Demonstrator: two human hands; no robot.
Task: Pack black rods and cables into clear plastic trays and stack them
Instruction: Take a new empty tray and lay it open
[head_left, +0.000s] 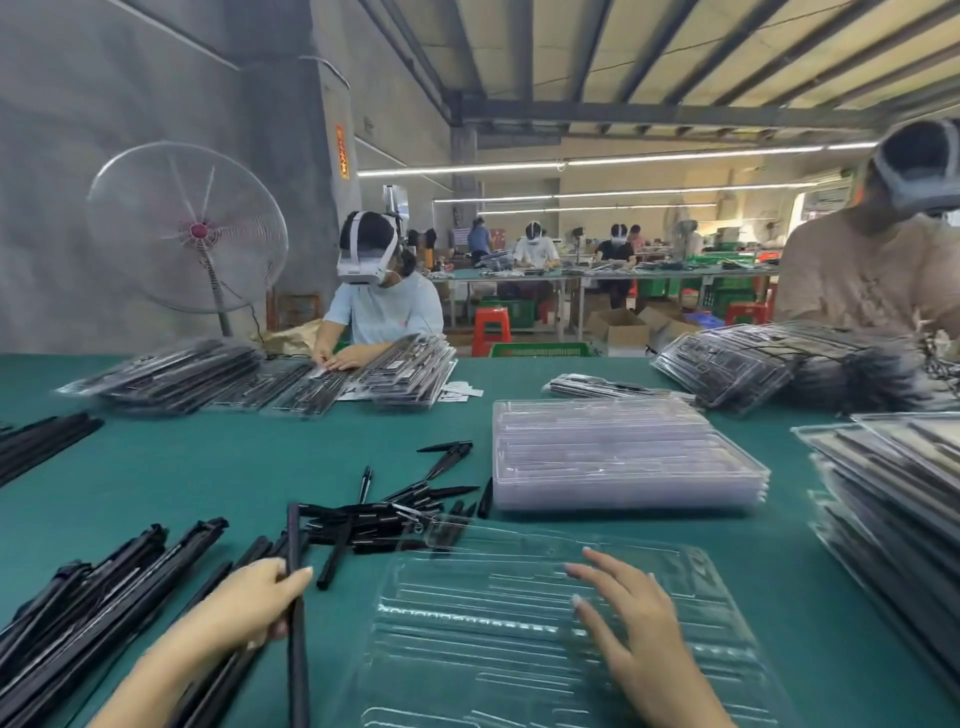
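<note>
My left hand (260, 597) grips a long black rod (296, 629) that stands nearly upright at the front of the green table (208, 467). To its right lies an empty clear plastic tray (467, 639). My right hand (623, 623) rests on that tray with its fingers spread and straight. A heap of black rods (88, 608) lies at the front left. Short black pieces and cables (395, 514) are scattered just beyond the tray. A stack of empty clear trays (618, 457) sits behind it.
Filled trays are stacked at the right edge (893, 499) and at the far side (769, 364) (405, 374). More rods (41, 447) lie at the far left. Two people work across the table. A standing fan (187, 228) is at the back left.
</note>
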